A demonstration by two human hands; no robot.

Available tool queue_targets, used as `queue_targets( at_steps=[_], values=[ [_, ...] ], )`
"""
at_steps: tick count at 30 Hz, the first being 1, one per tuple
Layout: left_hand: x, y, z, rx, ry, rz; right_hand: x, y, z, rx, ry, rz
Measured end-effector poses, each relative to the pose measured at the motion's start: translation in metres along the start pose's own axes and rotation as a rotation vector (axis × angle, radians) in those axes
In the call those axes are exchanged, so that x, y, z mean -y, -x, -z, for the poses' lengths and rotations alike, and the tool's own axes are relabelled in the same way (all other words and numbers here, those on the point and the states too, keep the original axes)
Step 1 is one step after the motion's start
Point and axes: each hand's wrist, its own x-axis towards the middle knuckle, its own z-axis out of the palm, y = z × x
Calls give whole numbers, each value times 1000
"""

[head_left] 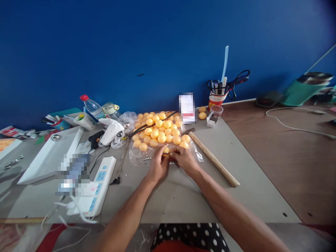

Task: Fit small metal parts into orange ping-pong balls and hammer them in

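Note:
My left hand (157,164) and my right hand (184,159) meet over the grey table top (170,196), fingers pinched together round one small orange ball (166,151) between them. Just behind the hands lies a heap of several orange balls (157,131) on a clear plastic sheet (136,159). A black cord (149,126) runs across the heap. A few small screws (147,159) lie on the plastic near my left hand.
A hammer with a long wooden handle (215,161) lies to the right. A white power strip (98,187), a white tray (49,154), a glue gun (110,133) and bottles (91,106) sit left. A cup of scissors and pens (217,96) stands at the back.

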Motion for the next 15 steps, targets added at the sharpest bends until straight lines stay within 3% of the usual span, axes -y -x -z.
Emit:
queue_targets(
  at_steps=[7,15],
  values=[
    [1,1,-2,10,29,6,-6,-3,2,-23,64,43],
    [1,-1,2,21,47,92,1,-1,3,96,1,19]
  ],
)
